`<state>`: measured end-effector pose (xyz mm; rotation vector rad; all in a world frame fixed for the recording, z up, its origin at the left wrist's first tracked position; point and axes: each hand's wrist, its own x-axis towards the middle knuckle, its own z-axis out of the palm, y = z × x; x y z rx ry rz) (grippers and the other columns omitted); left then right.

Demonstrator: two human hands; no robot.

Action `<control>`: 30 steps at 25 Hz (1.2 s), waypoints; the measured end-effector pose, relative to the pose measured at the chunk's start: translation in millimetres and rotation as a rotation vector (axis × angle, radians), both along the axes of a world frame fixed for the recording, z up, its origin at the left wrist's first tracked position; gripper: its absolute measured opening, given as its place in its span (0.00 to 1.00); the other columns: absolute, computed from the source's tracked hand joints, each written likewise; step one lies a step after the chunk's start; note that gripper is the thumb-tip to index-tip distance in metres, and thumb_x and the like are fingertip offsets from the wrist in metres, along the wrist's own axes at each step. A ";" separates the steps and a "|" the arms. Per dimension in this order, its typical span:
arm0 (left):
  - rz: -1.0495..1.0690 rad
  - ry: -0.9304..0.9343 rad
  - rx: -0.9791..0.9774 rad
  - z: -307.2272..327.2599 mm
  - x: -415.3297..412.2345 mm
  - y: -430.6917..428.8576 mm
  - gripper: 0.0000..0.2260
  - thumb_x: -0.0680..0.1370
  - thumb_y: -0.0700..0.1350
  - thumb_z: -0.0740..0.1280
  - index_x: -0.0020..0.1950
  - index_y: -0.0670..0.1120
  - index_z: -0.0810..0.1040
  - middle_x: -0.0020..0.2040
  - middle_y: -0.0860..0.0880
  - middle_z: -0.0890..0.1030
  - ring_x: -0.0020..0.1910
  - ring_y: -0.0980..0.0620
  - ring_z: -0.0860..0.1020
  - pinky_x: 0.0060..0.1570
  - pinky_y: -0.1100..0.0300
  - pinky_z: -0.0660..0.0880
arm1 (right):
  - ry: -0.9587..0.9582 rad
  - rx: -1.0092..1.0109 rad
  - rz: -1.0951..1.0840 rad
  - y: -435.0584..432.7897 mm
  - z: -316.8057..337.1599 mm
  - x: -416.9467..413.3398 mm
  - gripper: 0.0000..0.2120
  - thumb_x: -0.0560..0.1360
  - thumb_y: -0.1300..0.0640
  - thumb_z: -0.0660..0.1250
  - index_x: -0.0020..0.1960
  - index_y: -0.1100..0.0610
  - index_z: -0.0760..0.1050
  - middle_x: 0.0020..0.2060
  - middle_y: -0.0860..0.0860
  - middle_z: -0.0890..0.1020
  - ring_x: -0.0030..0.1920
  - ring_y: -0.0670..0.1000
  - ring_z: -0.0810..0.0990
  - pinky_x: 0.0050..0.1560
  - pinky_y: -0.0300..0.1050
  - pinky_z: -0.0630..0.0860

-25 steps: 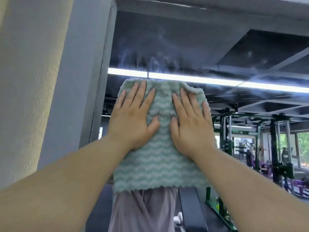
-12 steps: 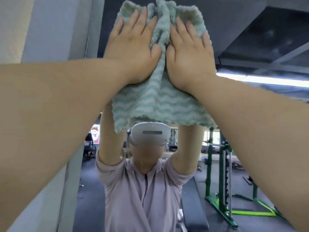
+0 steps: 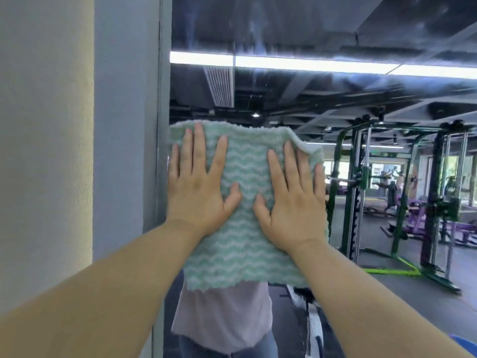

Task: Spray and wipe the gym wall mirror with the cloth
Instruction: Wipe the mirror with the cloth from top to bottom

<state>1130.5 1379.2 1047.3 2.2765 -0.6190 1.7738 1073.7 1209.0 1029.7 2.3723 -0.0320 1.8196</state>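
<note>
Spraying looks done, wiping only partly: the cloth [image 3: 245, 228] is pressed flat on the mirror [image 3: 296, 99] near its left edge by the left hand [image 3: 198, 192] and right hand [image 3: 291, 200], fingers [image 3: 198, 146] spread wide, and misty droplets [image 3: 253, 29] higher up are left to be wiped.

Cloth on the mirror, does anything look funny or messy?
Only small things. The cloth has its top right corner curled over off the glass beside the right hand, while the left hand presses its side flat. Higher up, the mirror shows wet streaks and droplets not yet wiped.
</note>
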 end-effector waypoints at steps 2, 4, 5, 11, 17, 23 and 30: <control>0.028 0.023 0.013 -34.5 -0.5 8.5 0.37 0.74 0.60 0.54 0.80 0.47 0.49 0.78 0.36 0.46 0.78 0.39 0.45 0.75 0.44 0.41 | 0.021 -0.042 -0.002 3.1 -27.5 0.2 0.36 0.74 0.40 0.54 0.79 0.52 0.53 0.78 0.55 0.53 0.77 0.56 0.52 0.76 0.61 0.47; 0.059 0.017 0.021 -51.6 -0.4 12.4 0.37 0.74 0.60 0.53 0.79 0.46 0.49 0.78 0.35 0.46 0.77 0.37 0.45 0.74 0.43 0.42 | 0.007 -0.053 0.005 4.2 -39.1 0.4 0.35 0.74 0.40 0.55 0.78 0.51 0.56 0.78 0.54 0.55 0.77 0.56 0.54 0.75 0.60 0.50; 0.067 0.018 0.013 -52.8 -1.1 12.0 0.37 0.74 0.60 0.53 0.79 0.46 0.48 0.78 0.34 0.46 0.77 0.36 0.46 0.74 0.42 0.42 | -0.006 -0.055 0.013 2.5 -39.5 0.6 0.35 0.74 0.40 0.55 0.78 0.51 0.56 0.78 0.53 0.56 0.77 0.55 0.55 0.75 0.59 0.51; 0.048 -0.001 0.022 -27.6 -18.1 -42.5 0.37 0.75 0.61 0.52 0.79 0.44 0.49 0.77 0.31 0.46 0.76 0.34 0.45 0.74 0.39 0.41 | -0.047 -0.048 0.019 -54.7 -25.9 -13.8 0.35 0.75 0.41 0.55 0.78 0.52 0.55 0.78 0.51 0.54 0.77 0.51 0.52 0.77 0.54 0.46; 0.012 -0.101 0.097 -7.4 -47.4 -158.7 0.36 0.75 0.61 0.52 0.79 0.45 0.51 0.77 0.31 0.49 0.76 0.34 0.47 0.73 0.40 0.42 | -0.109 0.046 -0.012 -168.1 -6.1 -48.2 0.37 0.72 0.41 0.57 0.78 0.54 0.57 0.78 0.56 0.55 0.78 0.56 0.52 0.76 0.53 0.46; -0.024 -0.162 0.143 -6.2 -71.0 -241.8 0.35 0.75 0.61 0.54 0.79 0.47 0.55 0.77 0.34 0.52 0.76 0.34 0.50 0.74 0.38 0.46 | -0.145 0.118 -0.020 -250.5 3.6 -74.1 0.36 0.67 0.38 0.60 0.69 0.56 0.64 0.77 0.60 0.56 0.76 0.59 0.55 0.72 0.53 0.53; 0.004 -0.164 0.134 -7.5 -68.1 -228.7 0.35 0.75 0.62 0.55 0.79 0.47 0.55 0.76 0.31 0.51 0.76 0.33 0.51 0.75 0.41 0.47 | -0.100 0.089 -0.084 -236.5 -1.8 -71.9 0.40 0.72 0.37 0.54 0.79 0.56 0.53 0.77 0.63 0.51 0.77 0.61 0.49 0.75 0.57 0.47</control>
